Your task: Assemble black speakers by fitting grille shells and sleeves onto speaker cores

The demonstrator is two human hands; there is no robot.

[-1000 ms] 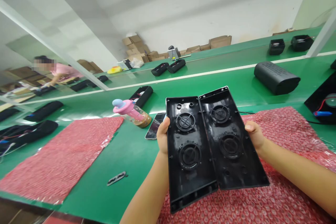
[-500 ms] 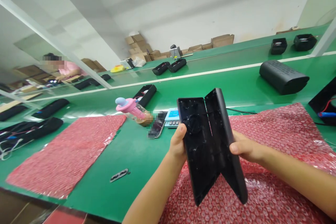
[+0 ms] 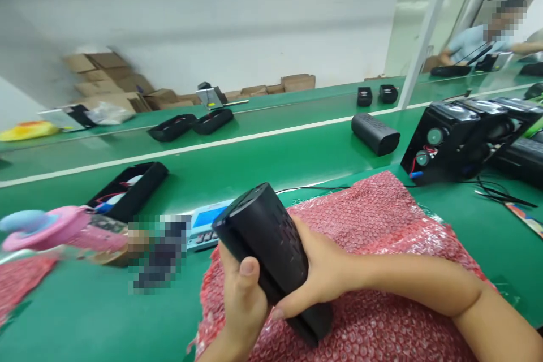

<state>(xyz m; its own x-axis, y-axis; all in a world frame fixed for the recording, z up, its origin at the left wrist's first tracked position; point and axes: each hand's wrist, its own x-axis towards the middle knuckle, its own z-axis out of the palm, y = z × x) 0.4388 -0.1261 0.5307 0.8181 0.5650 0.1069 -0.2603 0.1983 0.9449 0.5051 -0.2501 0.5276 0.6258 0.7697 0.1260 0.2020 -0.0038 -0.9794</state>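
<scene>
Both my hands grip a black speaker housing [image 3: 267,240], its two shells closed together, tilted with one end pointing up and left. My left hand [image 3: 242,294] wraps it from below with the thumb on its near side. My right hand [image 3: 316,277] clasps its right side, fingers curled under it. The housing hangs just above a sheet of red bubble wrap [image 3: 373,226] on the green bench [image 3: 106,317].
A pink bottle [image 3: 55,229] lies at the left, beside a blurred patch and a small blue-screened device [image 3: 203,223]. Black speaker housings [image 3: 375,133] and open shells [image 3: 129,192] sit on the conveyor. A black fixture [image 3: 458,138] with wires stands at right. A seated person [image 3: 487,39] works far right.
The two open shells have been folded shut into one closed housing held in both hands. My view has swung to the right, bringing the black fixture and another worker into sight.
</scene>
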